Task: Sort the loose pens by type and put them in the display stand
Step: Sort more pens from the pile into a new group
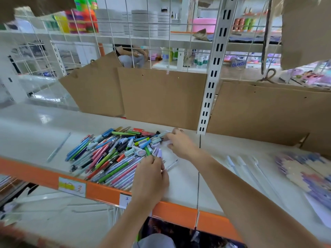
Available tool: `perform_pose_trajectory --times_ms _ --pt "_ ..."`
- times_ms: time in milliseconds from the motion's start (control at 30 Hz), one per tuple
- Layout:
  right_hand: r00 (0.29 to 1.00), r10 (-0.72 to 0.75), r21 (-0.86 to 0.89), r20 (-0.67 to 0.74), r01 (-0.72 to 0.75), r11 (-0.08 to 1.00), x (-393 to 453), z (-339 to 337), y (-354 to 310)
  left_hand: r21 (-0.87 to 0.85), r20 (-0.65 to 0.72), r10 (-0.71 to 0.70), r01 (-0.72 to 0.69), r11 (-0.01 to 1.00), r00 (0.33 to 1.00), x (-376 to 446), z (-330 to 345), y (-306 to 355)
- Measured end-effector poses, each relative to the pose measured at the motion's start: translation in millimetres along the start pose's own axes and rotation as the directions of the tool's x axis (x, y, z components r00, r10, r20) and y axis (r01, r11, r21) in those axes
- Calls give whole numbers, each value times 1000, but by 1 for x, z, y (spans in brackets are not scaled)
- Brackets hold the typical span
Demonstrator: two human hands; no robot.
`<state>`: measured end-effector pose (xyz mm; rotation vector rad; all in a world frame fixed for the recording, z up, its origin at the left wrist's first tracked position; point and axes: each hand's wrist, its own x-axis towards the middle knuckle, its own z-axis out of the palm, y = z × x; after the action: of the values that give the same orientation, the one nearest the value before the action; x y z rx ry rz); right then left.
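**Sorting barely begun**

The loose pens lie in one mixed heap on the white shelf, colours and types jumbled together. The left hand curls its grip round a clear pen at the heap's near edge; the right hand reaches into the far edge (whether it holds anything I cannot tell). No display stand shows, so nearly everything seems left to do.

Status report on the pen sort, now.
Left hand on near edge of pen pile, grip unclear. Right hand at far edge, fingers among caps. Pens unsorted on shelf. No display stand in view.
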<state>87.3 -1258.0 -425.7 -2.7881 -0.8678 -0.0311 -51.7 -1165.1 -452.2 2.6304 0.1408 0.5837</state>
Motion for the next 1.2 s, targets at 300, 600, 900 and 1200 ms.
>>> perform_pose_trajectory --times_ms 300,600,900,1200 --pt "953 303 585 1 -246 773 -91 -22 10 -13 32 91 -91 996 995 -3 -4 0" --pt "873 486 929 -21 -164 333 -173 -14 22 -178 209 258 -222 959 943 -3 -14 16" --pt "834 550 939 -43 -154 307 -176 -13 25 -187 190 303 -269 945 934 -14 -2 24" --pt "866 497 938 -57 -124 324 -177 -14 23 -168 202 329 -298 940 922 -16 -3 26"
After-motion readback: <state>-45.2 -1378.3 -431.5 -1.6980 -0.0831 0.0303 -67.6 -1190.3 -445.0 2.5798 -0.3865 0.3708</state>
